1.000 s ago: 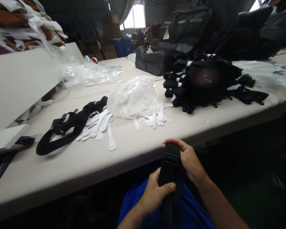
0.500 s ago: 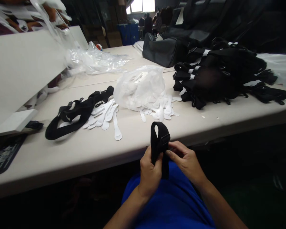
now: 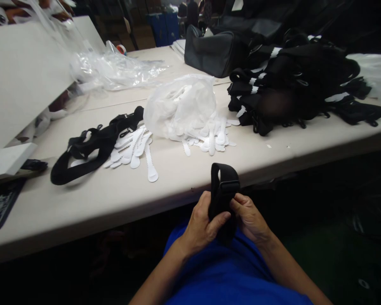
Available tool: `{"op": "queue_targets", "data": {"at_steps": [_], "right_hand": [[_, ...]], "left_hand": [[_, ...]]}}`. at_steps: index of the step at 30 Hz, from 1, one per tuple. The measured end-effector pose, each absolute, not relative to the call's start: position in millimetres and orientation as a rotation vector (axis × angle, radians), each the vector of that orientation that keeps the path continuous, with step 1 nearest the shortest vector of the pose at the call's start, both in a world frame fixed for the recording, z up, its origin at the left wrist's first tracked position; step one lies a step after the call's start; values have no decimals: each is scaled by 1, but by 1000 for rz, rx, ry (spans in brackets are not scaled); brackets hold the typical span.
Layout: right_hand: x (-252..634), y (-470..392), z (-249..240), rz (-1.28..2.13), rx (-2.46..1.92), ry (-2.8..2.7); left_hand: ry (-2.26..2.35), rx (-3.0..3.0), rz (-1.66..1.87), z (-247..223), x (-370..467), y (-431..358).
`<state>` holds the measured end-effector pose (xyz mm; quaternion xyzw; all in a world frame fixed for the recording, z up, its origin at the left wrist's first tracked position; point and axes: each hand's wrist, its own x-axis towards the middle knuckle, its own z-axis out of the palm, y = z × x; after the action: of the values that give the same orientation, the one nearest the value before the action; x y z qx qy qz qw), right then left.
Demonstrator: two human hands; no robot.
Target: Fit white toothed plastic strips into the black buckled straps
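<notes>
Both hands grip a black webbing strap folded into a loop, held upright over my lap just in front of the table edge. My left hand wraps its lower part, thumb pressed across the front. My right hand pinches it from the right, beside a plastic slider. Another black strap lies loose on the beige table to the left, partly over a scatter of white serrated plastic strips.
A clear bag of white plastic strips sits mid-table with more strips spilling out. A pile of black straps fills the right side; a black bag stands behind. Crumpled clear plastic and a white board lie left.
The strap, flat and long between my hands a second ago, is now folded into a short upright loop. The view has tilted down slightly.
</notes>
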<state>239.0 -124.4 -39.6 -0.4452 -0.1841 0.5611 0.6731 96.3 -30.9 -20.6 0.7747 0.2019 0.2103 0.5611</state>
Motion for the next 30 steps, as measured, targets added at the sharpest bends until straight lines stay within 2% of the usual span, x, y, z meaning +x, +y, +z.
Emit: {"op": "queue_targets", "data": {"at_steps": [4,10,16,21,24,28,30], "right_hand": [[236,-122,-43,1186,-1097,-471],[220,-122,-46,613,-1448,-824],[203,-116,-51,468,-1451,-800],[203,-105,-53,260,-1519,-986],[212,-107,-31,125,-1591,-1129],[226,-134,31,394,-1262,-1221],[226,-154,61,322,-1201,-1327]], "left_hand": [[433,1782,398,-20,97,-32],[453,1695,300,-25,99,-50],[451,1544,417,-33,100,-58],[706,1414,481,-38,104,-56],[775,1278,579,-35,101,-48],[738,1193,482,-25,84,-37],[729,1256,372,-26,75,-38]]}}
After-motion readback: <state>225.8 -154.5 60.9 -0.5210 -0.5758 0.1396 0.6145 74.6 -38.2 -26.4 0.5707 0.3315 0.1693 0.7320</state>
